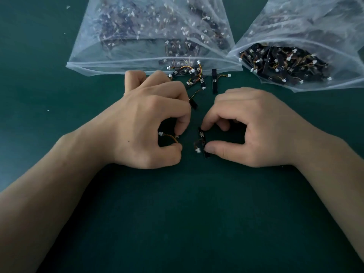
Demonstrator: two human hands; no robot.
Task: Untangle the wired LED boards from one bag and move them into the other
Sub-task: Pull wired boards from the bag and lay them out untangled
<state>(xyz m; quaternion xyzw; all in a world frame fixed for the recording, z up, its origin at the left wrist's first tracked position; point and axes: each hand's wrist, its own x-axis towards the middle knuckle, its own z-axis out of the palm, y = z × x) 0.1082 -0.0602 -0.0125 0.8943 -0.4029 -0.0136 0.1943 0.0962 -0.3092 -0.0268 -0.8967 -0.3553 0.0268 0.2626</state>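
Note:
Two clear plastic bags lie at the far side of the green table, the left bag [118,64] and the right bag [315,46], both holding small black LED boards with orange-yellow wires and white connectors. A tangle of boards [192,74] spills from the left bag's mouth. My left hand [149,123] pinches a wired piece [171,137] between thumb and forefinger; its board is hidden. My right hand [250,125] pinches a black LED board [202,141] by its two ends, a white connector hanging at its left side.
A single black board [214,80] with a short wire lies between the bags. Another wired board [193,102] rests just beyond my left fingers. Small white specks [48,110] dot the green table [187,223] at the left.

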